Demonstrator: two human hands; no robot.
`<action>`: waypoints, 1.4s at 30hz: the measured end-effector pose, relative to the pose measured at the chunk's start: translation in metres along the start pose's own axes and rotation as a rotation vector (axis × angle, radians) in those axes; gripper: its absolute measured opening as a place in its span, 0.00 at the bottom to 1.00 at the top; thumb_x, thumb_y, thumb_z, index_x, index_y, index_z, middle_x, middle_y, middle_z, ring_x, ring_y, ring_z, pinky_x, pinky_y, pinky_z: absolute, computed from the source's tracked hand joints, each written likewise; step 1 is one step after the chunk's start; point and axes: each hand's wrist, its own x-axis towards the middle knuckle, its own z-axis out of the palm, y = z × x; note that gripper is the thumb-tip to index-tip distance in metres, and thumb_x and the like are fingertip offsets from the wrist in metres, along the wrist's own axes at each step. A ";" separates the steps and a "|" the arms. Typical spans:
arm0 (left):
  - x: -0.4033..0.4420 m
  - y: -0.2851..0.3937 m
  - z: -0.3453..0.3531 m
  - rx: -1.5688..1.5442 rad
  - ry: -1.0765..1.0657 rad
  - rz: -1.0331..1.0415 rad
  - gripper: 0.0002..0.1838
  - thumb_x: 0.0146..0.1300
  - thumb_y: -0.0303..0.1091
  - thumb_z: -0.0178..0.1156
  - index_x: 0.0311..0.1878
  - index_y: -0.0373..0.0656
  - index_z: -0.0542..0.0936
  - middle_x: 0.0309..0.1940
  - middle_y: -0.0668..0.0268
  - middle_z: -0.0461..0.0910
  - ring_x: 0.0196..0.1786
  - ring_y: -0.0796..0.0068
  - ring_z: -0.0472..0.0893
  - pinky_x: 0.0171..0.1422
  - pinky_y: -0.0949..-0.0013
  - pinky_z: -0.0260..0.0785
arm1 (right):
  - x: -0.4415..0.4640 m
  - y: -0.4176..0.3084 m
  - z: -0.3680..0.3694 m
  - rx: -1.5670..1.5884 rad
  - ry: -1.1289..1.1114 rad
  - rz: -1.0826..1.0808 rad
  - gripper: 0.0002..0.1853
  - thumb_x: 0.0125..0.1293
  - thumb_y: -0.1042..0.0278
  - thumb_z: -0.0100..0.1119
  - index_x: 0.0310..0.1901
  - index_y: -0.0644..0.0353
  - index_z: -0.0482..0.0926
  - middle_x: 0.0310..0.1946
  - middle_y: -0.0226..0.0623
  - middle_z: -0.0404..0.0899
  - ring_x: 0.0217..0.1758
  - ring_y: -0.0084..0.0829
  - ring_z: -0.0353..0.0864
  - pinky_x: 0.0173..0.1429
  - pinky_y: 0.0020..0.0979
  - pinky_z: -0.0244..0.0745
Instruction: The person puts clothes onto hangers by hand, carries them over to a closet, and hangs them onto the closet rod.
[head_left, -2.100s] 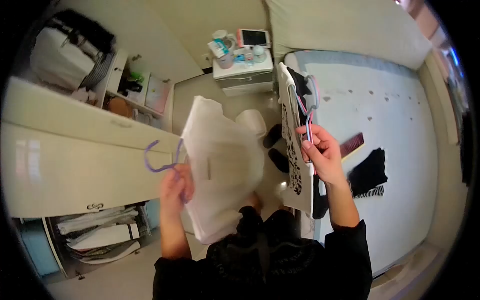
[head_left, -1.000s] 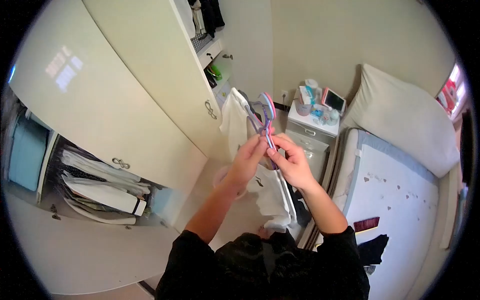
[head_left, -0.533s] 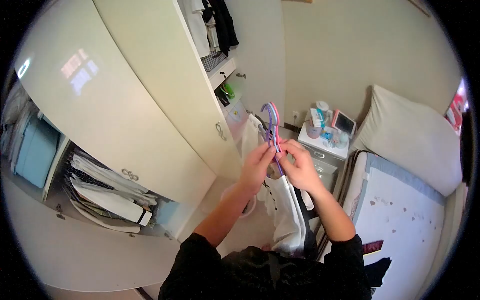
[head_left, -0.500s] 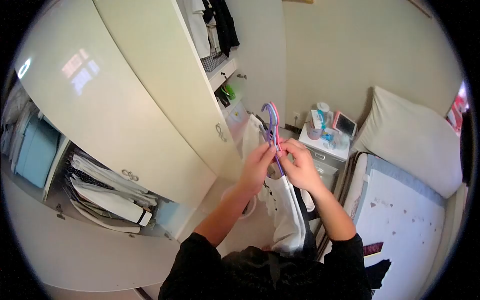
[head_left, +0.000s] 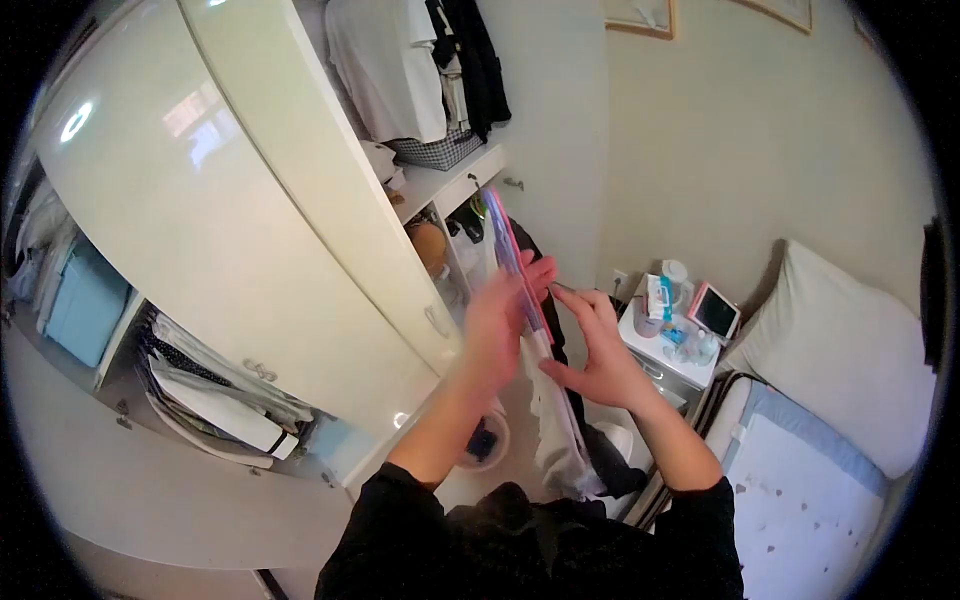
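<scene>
Pink, blue and purple clothes hangers [head_left: 500, 225] stand bunched on edge in front of me, with a white garment [head_left: 550, 425] and a black garment [head_left: 608, 462] hanging from them. My left hand [head_left: 497, 325], smeared by motion, is closed around the hangers, its fingertips showing on their far side. To the right, my right hand [head_left: 603, 352] has its fingers stretched out and apart. Its thumb lies against the garments and its fingertips are near the black cloth.
An open wardrobe section [head_left: 435, 190] with hanging clothes lies ahead. Tall cream doors [head_left: 250, 200] fill the left. A white bedside table [head_left: 665, 348] with several items and a bed [head_left: 790, 470] with a pillow [head_left: 835, 350] stand right. A bin [head_left: 487, 445] sits below.
My view has turned, showing more of the open wardrobe. The hangers have tipped away toward it. My right hand has let go of the hangers and spread its fingers beside the garments.
</scene>
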 end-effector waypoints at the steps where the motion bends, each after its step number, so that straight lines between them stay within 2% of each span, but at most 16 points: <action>1: 0.012 0.006 0.001 -0.024 0.001 0.000 0.24 0.75 0.36 0.48 0.70 0.36 0.69 0.66 0.51 0.76 0.66 0.57 0.78 0.72 0.58 0.68 | 0.002 -0.005 -0.008 0.018 -0.034 0.063 0.38 0.56 0.65 0.75 0.67 0.59 0.68 0.57 0.47 0.68 0.59 0.42 0.70 0.62 0.38 0.67; 2: 0.025 0.010 0.000 -0.012 -0.006 0.016 0.24 0.75 0.36 0.47 0.70 0.36 0.68 0.66 0.51 0.76 0.66 0.56 0.78 0.71 0.58 0.68 | 0.005 -0.005 -0.013 0.034 -0.071 0.125 0.37 0.56 0.67 0.75 0.67 0.59 0.68 0.57 0.46 0.66 0.58 0.37 0.69 0.58 0.35 0.68; 3: 0.038 0.013 -0.001 -0.003 -0.009 0.034 0.25 0.74 0.36 0.47 0.70 0.37 0.67 0.66 0.51 0.76 0.66 0.56 0.78 0.71 0.58 0.68 | 0.010 0.001 -0.014 0.008 -0.053 0.132 0.35 0.56 0.65 0.76 0.64 0.58 0.70 0.47 0.40 0.72 0.47 0.31 0.73 0.49 0.31 0.72; 6: 0.075 0.021 -0.011 0.020 -0.006 0.080 0.25 0.73 0.37 0.46 0.70 0.37 0.67 0.66 0.52 0.75 0.66 0.54 0.78 0.71 0.57 0.68 | 0.029 0.011 -0.023 0.050 -0.258 0.394 0.34 0.56 0.53 0.75 0.61 0.55 0.72 0.42 0.48 0.80 0.41 0.44 0.83 0.45 0.41 0.78; 7: 0.086 0.022 -0.015 0.029 -0.007 0.091 0.26 0.73 0.37 0.46 0.71 0.37 0.66 0.66 0.52 0.75 0.66 0.54 0.78 0.71 0.56 0.67 | 0.031 0.028 -0.016 0.009 -0.159 0.255 0.33 0.56 0.52 0.75 0.61 0.52 0.73 0.30 0.44 0.81 0.29 0.41 0.83 0.37 0.40 0.78; 10: 0.123 0.026 -0.025 0.035 0.018 0.093 0.26 0.72 0.38 0.49 0.70 0.37 0.67 0.66 0.53 0.76 0.66 0.55 0.78 0.71 0.58 0.66 | 0.061 0.041 -0.014 -0.019 -0.195 0.320 0.29 0.55 0.66 0.75 0.57 0.58 0.74 0.30 0.32 0.75 0.30 0.26 0.75 0.35 0.30 0.73; 14: 0.172 0.031 -0.046 0.086 0.052 0.109 0.27 0.71 0.38 0.53 0.69 0.37 0.68 0.65 0.54 0.77 0.66 0.57 0.78 0.71 0.59 0.65 | 0.104 0.075 0.013 -0.102 -0.082 0.190 0.23 0.55 0.70 0.71 0.51 0.63 0.74 0.24 0.33 0.74 0.26 0.28 0.74 0.34 0.30 0.73; 15: 0.183 0.031 -0.051 0.116 0.048 0.114 0.27 0.70 0.38 0.53 0.69 0.37 0.68 0.65 0.54 0.77 0.66 0.58 0.78 0.72 0.60 0.65 | 0.116 0.085 0.022 -0.062 -0.010 0.124 0.18 0.56 0.73 0.68 0.47 0.64 0.74 0.21 0.33 0.70 0.24 0.24 0.70 0.31 0.28 0.68; 18: 0.209 0.031 -0.061 0.085 0.096 0.148 0.26 0.70 0.37 0.53 0.68 0.37 0.69 0.63 0.54 0.78 0.65 0.59 0.79 0.72 0.61 0.64 | 0.147 0.099 0.030 -0.023 -0.115 0.292 0.23 0.52 0.69 0.69 0.51 0.67 0.78 0.29 0.50 0.81 0.28 0.41 0.82 0.37 0.37 0.77; 24: 0.246 0.041 -0.067 0.127 0.213 0.204 0.26 0.69 0.37 0.53 0.67 0.36 0.71 0.62 0.59 0.80 0.65 0.66 0.78 0.68 0.66 0.64 | 0.181 0.145 0.058 0.219 -0.033 0.311 0.23 0.50 0.75 0.68 0.50 0.70 0.78 0.29 0.40 0.79 0.33 0.23 0.76 0.39 0.30 0.73; 27: 0.275 0.035 -0.080 0.205 0.253 0.300 0.25 0.68 0.39 0.56 0.65 0.36 0.74 0.62 0.61 0.80 0.62 0.71 0.76 0.67 0.68 0.63 | 0.200 0.162 0.065 0.291 -0.031 0.369 0.23 0.50 0.78 0.67 0.50 0.71 0.78 0.33 0.35 0.81 0.38 0.23 0.77 0.43 0.29 0.73; 30: 0.293 0.043 -0.085 0.347 0.299 0.313 0.24 0.69 0.41 0.57 0.64 0.37 0.77 0.57 0.63 0.83 0.59 0.74 0.74 0.66 0.69 0.62 | 0.222 0.182 0.072 0.567 -0.031 0.363 0.22 0.50 0.81 0.64 0.50 0.70 0.79 0.36 0.30 0.81 0.39 0.23 0.77 0.44 0.29 0.73; 33: 0.321 0.039 -0.099 0.309 0.304 0.399 0.24 0.69 0.42 0.58 0.64 0.38 0.77 0.53 0.63 0.85 0.56 0.74 0.76 0.64 0.71 0.64 | 0.247 0.191 0.077 0.736 -0.028 0.357 0.20 0.51 0.82 0.63 0.49 0.68 0.79 0.38 0.27 0.80 0.41 0.22 0.77 0.46 0.28 0.73; 36: 0.341 0.051 -0.109 0.286 0.374 0.338 0.22 0.71 0.39 0.57 0.64 0.37 0.76 0.53 0.59 0.85 0.51 0.72 0.79 0.61 0.72 0.67 | 0.279 0.189 0.076 0.823 -0.116 0.436 0.15 0.47 0.80 0.59 0.40 0.63 0.79 0.33 0.23 0.77 0.38 0.19 0.76 0.46 0.23 0.70; 39: 0.371 0.046 -0.121 0.209 0.365 0.444 0.20 0.73 0.34 0.56 0.64 0.36 0.75 0.55 0.53 0.85 0.48 0.71 0.82 0.57 0.72 0.71 | 0.309 0.219 0.079 0.816 -0.231 0.401 0.13 0.50 0.78 0.62 0.41 0.63 0.79 0.33 0.24 0.76 0.38 0.17 0.74 0.44 0.23 0.69; 42: 0.394 0.055 -0.114 0.156 0.417 0.360 0.19 0.73 0.30 0.55 0.64 0.32 0.74 0.56 0.50 0.84 0.56 0.68 0.81 0.64 0.70 0.69 | 0.337 0.264 0.076 0.648 -0.297 0.322 0.11 0.56 0.74 0.67 0.41 0.63 0.79 0.31 0.23 0.75 0.37 0.15 0.72 0.42 0.22 0.68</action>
